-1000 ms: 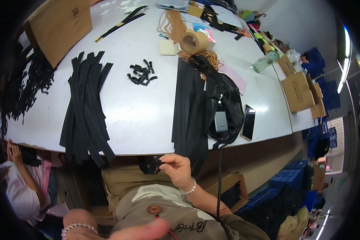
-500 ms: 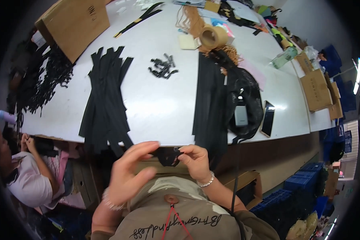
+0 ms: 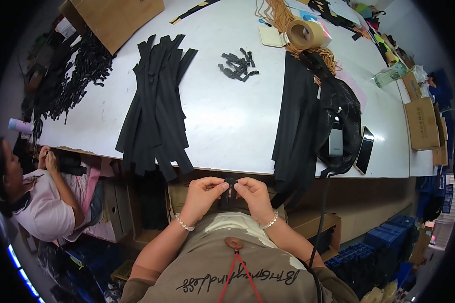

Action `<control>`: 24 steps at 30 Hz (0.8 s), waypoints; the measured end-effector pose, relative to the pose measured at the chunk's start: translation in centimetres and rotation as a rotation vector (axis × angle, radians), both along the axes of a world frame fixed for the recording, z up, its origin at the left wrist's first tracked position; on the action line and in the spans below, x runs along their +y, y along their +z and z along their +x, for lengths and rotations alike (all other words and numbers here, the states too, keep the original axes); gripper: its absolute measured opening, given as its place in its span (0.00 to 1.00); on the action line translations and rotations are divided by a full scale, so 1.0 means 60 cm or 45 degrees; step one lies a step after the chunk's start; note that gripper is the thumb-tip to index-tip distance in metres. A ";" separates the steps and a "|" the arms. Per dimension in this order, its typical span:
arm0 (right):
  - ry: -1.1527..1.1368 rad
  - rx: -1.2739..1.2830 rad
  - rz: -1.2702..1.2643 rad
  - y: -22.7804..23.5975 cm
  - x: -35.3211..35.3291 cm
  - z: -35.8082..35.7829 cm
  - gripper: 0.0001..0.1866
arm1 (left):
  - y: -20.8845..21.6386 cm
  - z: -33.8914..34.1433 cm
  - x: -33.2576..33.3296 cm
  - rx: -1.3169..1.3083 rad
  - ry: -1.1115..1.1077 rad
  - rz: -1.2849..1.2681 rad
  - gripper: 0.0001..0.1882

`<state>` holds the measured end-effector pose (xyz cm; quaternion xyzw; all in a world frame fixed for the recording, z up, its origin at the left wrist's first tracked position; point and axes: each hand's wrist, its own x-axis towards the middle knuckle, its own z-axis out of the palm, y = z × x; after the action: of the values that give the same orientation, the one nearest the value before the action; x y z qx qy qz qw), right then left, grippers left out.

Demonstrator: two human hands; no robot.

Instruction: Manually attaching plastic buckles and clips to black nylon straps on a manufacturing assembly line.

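Pinching a short black strap (image 3: 230, 182) between thumbs and fingers, the left hand (image 3: 206, 196) and right hand (image 3: 255, 196) meet just off the near edge of the table (image 3: 217, 136), apparently to steady its upper end from both sides. Black fabric strips (image 3: 159, 106) at left and a black bundle (image 3: 297, 111) at right flank small black clips (image 3: 239, 64) farther off, probably for easy reach.

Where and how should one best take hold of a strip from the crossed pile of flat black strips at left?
Best by a lower end of the flat black strips, probably pinched from above and below, coming from the near side: some ends spread apart and overhang the near edge of the white table, leaving the underside reachable, while farther up the strips overlap.
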<state>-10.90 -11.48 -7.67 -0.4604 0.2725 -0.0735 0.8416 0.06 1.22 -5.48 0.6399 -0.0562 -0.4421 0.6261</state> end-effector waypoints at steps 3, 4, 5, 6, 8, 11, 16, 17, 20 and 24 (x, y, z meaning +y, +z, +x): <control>-0.056 0.106 0.012 -0.004 0.000 0.005 0.04 | -0.022 -0.002 -0.004 0.001 0.044 0.014 0.07; -0.070 0.156 -0.010 -0.006 -0.001 0.006 0.04 | -0.027 -0.002 -0.006 -0.012 0.070 0.022 0.07; -0.084 0.207 -0.032 -0.008 -0.002 0.008 0.05 | -0.028 -0.002 -0.007 -0.009 0.072 0.026 0.07; -0.084 0.210 -0.029 -0.009 -0.003 0.010 0.05 | -0.030 -0.002 -0.009 0.013 0.093 0.019 0.07; -0.092 0.234 0.017 -0.010 -0.005 0.013 0.04 | -0.034 0.000 -0.011 0.038 0.115 0.016 0.07; -0.125 0.199 0.098 -0.008 -0.004 0.018 0.04 | -0.038 0.001 -0.012 0.082 0.147 -0.013 0.08; -0.158 0.172 0.111 -0.007 -0.002 0.020 0.04 | -0.038 -0.004 -0.014 0.056 0.190 -0.033 0.07; -0.157 0.169 0.109 -0.007 -0.002 0.020 0.04 | -0.039 -0.005 -0.014 0.059 0.193 -0.029 0.07; -0.194 0.179 0.061 -0.010 0.001 0.020 0.04 | -0.042 -0.010 -0.016 0.045 0.213 -0.025 0.07; -0.235 0.176 0.050 -0.011 0.007 0.021 0.04 | -0.043 -0.014 -0.018 0.019 0.265 -0.041 0.06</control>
<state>-9.62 -11.06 -8.33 -0.4208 0.3725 -0.1133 0.8193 -0.76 0.14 -8.05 0.6289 0.0081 -0.3783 0.6792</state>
